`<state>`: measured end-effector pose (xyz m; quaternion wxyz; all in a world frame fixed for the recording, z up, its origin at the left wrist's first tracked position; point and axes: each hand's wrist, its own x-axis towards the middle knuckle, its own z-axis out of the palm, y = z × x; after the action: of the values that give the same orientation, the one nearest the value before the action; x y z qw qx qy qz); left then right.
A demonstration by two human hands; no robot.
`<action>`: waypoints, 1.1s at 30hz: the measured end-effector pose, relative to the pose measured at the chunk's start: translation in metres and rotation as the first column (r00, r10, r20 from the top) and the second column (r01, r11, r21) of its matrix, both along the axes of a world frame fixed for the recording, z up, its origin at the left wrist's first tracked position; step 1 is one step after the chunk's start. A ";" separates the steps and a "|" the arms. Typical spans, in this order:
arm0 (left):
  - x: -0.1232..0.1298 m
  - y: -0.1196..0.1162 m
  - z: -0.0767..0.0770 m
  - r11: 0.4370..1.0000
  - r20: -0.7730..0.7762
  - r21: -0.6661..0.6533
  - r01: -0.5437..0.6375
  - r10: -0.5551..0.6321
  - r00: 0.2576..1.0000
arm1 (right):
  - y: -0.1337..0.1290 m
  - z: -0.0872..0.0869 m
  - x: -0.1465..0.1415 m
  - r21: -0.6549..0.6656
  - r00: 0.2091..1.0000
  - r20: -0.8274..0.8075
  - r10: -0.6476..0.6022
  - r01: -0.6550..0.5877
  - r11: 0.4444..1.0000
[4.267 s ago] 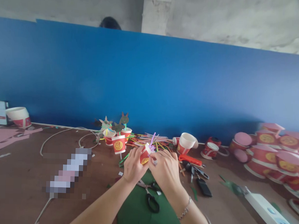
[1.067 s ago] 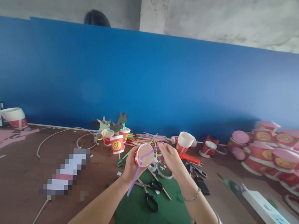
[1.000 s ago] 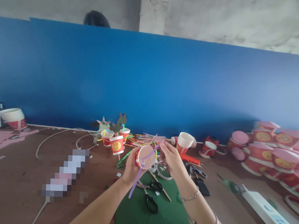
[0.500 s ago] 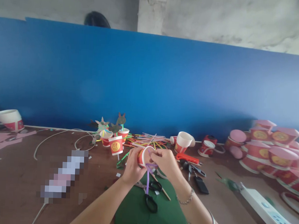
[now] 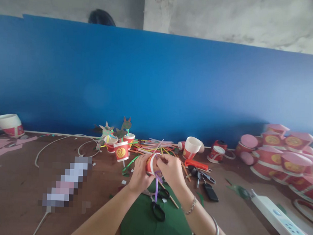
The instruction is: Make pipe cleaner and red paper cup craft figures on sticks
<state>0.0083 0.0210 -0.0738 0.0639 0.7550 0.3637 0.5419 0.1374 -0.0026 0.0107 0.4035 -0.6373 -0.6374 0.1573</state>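
Observation:
My left hand (image 5: 139,173) is wrapped round a red paper cup (image 5: 149,164), which lies tilted with its white-rimmed mouth turned to the right. The fingers of my right hand (image 5: 170,169) are pinched together at that mouth; what they hold is hidden. A purple strip (image 5: 156,191) hangs from the cup between my hands. Below it, black-handled scissors (image 5: 158,210) lie on a green sheet (image 5: 142,223), with a thin wooden stick (image 5: 174,202) beside them.
Cups with animal cut-outs (image 5: 121,151) stand behind my left hand. Coloured straws (image 5: 158,144) lie in a heap behind the cup. Keys (image 5: 209,192), a white power strip (image 5: 277,216) and stacked red cups with pink tops (image 5: 293,161) are on the right. A pixelated object (image 5: 67,184) lies left.
Both hands stay at the cup, with my right fingers still pinched at its mouth. The cup and the hanging purple strip have shifted slightly to the right.

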 end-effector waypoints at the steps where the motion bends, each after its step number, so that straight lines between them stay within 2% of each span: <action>1: 0.000 0.000 0.000 1.000 -0.004 0.003 -0.006 0.006 1.000 | 0.000 -0.001 -0.001 0.006 1.000 -0.009 0.002 -0.002 1.000; 9: 0.003 -0.002 0.001 1.000 -0.102 0.023 -0.020 0.022 0.995 | 0.001 -0.003 0.000 0.009 1.000 -0.031 0.004 -0.004 1.000; 12: 0.002 -0.001 0.000 0.999 -0.083 0.001 -0.036 0.036 0.996 | -0.001 0.005 0.004 -0.024 0.999 0.038 0.039 -0.038 0.999; 15: 0.001 0.000 -0.003 0.999 -0.035 -0.021 -0.038 0.037 0.999 | -0.005 0.013 0.008 -0.078 0.983 0.177 0.038 -0.025 0.997; 18: 0.001 0.001 -0.006 0.999 0.010 -0.026 0.033 -0.033 0.999 | -0.008 0.017 0.011 -0.095 0.956 0.289 0.049 -0.022 0.995; 24: 0.003 -0.002 -0.002 0.976 0.109 -0.128 0.174 -0.161 0.981 | -0.006 0.014 0.008 -0.018 0.923 0.380 0.061 -0.058 0.998; 27: 0.007 -0.005 0.001 0.960 0.117 -0.156 0.231 -0.214 0.970 | -0.006 0.014 0.006 -0.058 0.892 0.443 0.094 -0.076 0.995; 30: 0.007 -0.007 0.004 0.956 0.160 -0.152 0.251 -0.227 0.961 | -0.005 0.015 0.010 -0.029 0.938 0.344 0.047 -0.040 0.999; 33: 0.006 -0.007 0.006 0.946 0.265 -0.173 0.276 -0.225 0.938 | 0.003 0.013 0.021 0.079 1.000 -0.002 0.012 -0.012 0.997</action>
<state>0.0140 0.0141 -0.0675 0.2547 0.7127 0.3080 0.5764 0.1580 0.0002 0.0232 0.4283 -0.6168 -0.6464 0.1352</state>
